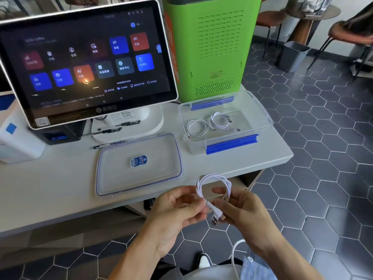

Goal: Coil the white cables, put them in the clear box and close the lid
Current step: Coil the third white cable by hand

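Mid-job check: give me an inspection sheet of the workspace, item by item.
Surface: pale counter, items along its right half.
Job's things: clear box open, blue latches, two coiled cables inside; lid lying flat left of the box.
Clutter: pens by the touchscreen's base.
Hands: left hand and right hand both hold a third coiled cable in front of the counter edge.
Cables: another white lead runs near the lap, ends unseen.
Surroundings: touchscreen, green cabinet, grey bin, chairs, hexagon-tiled floor.
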